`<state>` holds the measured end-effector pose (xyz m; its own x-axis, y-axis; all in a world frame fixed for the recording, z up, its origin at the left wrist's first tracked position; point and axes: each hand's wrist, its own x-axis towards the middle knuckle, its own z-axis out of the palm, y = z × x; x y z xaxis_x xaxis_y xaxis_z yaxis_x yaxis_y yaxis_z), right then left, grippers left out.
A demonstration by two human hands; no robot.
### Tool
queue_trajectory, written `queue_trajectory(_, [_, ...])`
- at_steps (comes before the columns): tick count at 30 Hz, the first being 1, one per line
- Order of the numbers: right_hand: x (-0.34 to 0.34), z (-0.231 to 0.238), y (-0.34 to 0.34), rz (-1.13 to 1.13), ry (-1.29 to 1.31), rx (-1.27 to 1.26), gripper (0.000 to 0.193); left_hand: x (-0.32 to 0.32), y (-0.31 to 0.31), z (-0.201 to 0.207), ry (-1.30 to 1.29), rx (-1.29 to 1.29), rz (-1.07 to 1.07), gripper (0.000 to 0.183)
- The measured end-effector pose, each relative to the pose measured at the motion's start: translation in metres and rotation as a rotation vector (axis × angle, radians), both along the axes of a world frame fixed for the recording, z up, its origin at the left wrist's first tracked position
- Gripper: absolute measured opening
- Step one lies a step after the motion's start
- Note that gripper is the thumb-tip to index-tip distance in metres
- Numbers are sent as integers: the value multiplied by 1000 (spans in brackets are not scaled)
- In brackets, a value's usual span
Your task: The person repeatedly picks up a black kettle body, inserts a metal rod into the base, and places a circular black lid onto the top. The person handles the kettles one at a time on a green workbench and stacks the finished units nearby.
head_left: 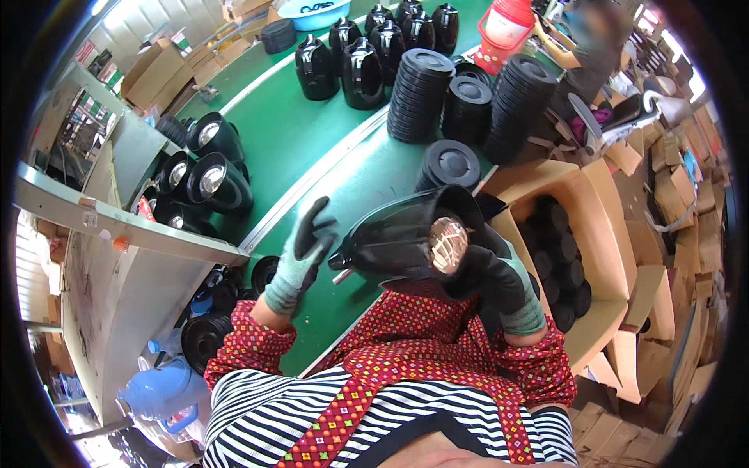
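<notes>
My right hand point(499, 277), in a black and green glove, grips a black kettle body point(406, 234) turned on its side, its shiny metal bottom facing me. My left hand point(306, 248), gloved the same way, is open with fingers spread, just left of the kettle's spout and not touching it. Both hands hover over the green conveyor belt point(312, 148). Red patterned sleeves cover my forearms.
Several black kettles point(367, 54) stand far up the belt, and others point(207, 168) lie on their sides at left. Stacks of black round bases point(468, 101) sit ahead. A cardboard box point(577, 257) of bases is at right. Another person point(593, 47) works at the far end.
</notes>
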<state>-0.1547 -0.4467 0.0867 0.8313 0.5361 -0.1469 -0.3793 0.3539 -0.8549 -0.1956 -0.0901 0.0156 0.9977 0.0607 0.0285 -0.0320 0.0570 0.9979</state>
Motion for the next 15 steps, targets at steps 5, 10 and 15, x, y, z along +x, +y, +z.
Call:
queue_trajectory(5, [-14, -5, -5, 128, -11, 14, 71, -14, -48, -38, 181, -563, -540, 87])
queue_trajectory(10, [15, -13, 19, 221, -182, -170, 59, -17, -69, -51, 423, -934, -424, 90])
queue_trajectory(15, [128, -62, 43, -201, -1198, -1396, 80, -32, -45, -60, 315, -879, -294, 85])
